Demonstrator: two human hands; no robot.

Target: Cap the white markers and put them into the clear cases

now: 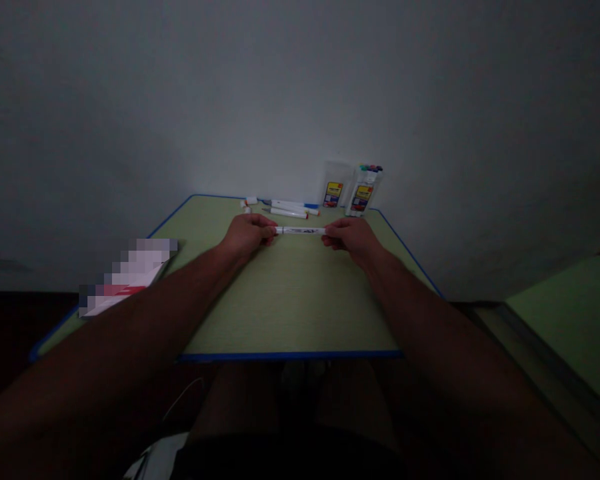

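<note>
A white marker pen (303, 231) with dark print lies level between my two hands, over the far half of the table. My left hand (250, 233) pinches its left end, and my right hand (347, 235) pinches its right end. Fingers cover both tips of the pen. Just beyond it, several white markers (289, 214) lie side by side, some with bare tips pointing left. Loose white caps (251, 201) sit to the left of those markers, close behind my left hand.
A clear case (333, 190) and another case full of coloured markers (364, 192) stand against the wall at the back right. A paper or booklet (123, 293), partly blurred, lies at the left edge. The green table (290, 307) has a blue rim.
</note>
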